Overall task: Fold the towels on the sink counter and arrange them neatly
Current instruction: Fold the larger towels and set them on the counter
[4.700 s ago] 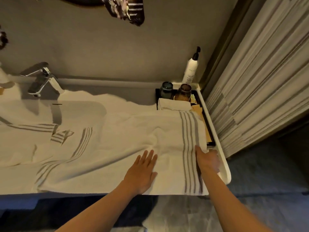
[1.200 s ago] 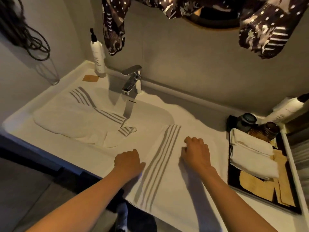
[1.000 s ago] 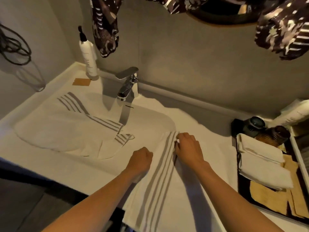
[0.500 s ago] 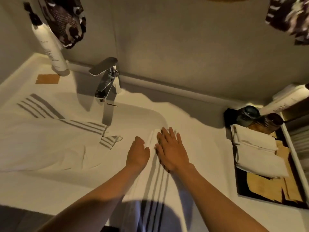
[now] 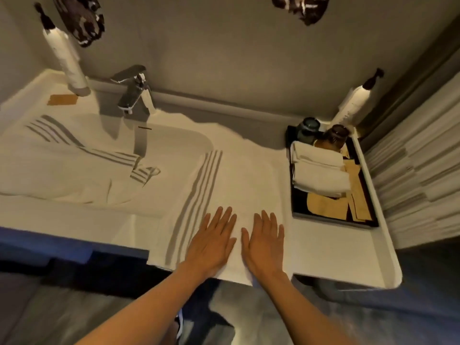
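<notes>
A white towel with grey stripes (image 5: 239, 185) lies folded into a long panel on the counter right of the basin, its near end hanging slightly over the front edge. My left hand (image 5: 211, 242) and my right hand (image 5: 265, 240) rest flat on its near part, side by side, fingers spread, holding nothing. A second striped white towel (image 5: 64, 165) lies crumpled and unfolded across the sink basin to the left.
A chrome faucet (image 5: 133, 93) stands behind the basin. White pump bottles stand at the back left (image 5: 66, 58) and back right (image 5: 352, 103). A black tray (image 5: 333, 215) on the right holds small folded towels (image 5: 318, 170), two jars and tan cloths. A striped curtain (image 5: 418, 170) hangs at the far right.
Both hands folded the striped end over near the basin, then slid back toward me along the towel and now lie flat on its near end. The view has shifted right.
</notes>
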`<state>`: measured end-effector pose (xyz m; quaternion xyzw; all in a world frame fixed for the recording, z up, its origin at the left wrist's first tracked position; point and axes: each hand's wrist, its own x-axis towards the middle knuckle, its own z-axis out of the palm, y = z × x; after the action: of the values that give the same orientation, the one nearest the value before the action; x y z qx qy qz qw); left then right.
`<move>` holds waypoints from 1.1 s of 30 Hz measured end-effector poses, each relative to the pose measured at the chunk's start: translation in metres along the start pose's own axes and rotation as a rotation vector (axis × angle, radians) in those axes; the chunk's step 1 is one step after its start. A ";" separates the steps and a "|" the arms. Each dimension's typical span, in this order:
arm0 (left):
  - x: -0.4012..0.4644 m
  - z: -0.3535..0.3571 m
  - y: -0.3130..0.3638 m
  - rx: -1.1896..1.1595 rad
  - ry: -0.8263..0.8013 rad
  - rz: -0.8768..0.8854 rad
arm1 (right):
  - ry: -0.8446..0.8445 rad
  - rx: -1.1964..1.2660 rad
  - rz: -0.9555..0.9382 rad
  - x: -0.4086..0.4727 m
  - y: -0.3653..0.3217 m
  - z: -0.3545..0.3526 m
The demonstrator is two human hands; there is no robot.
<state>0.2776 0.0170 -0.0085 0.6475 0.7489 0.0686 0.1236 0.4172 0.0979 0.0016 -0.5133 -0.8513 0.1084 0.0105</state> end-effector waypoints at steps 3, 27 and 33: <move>-0.007 0.003 0.008 0.038 -0.078 -0.066 | -0.145 -0.060 -0.122 -0.007 0.014 -0.004; -0.060 -0.011 0.035 0.193 0.050 0.005 | -0.060 0.920 0.781 -0.057 0.039 -0.040; -0.072 -0.018 0.037 0.173 0.021 0.062 | -0.255 1.494 0.957 -0.049 0.044 -0.059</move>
<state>0.3172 -0.0475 0.0259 0.6778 0.7329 0.0142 0.0573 0.4860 0.0845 0.0553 -0.6566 -0.2482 0.6833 0.2010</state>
